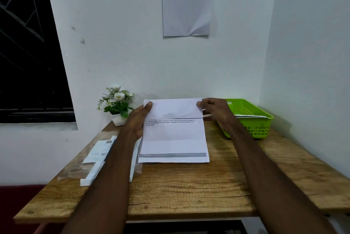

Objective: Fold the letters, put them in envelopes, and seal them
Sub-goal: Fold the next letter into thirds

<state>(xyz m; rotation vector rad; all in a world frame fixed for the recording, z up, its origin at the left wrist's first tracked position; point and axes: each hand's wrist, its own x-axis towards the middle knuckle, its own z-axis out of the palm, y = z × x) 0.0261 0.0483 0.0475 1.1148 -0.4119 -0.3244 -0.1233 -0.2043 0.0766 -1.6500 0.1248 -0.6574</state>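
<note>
The left hand [139, 120] and right hand [214, 109] pinch the top corners of the white printed paper letter [173, 139]. Its top part is folded toward the person. The green plastic basket [253, 120] stands at 2 o'clock on the wooden surface [189, 186].

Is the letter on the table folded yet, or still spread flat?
Partly folded. The letter's far part is turned over toward the person, blank back showing, pinched by the left hand and right hand; the rest lies flat.
</note>
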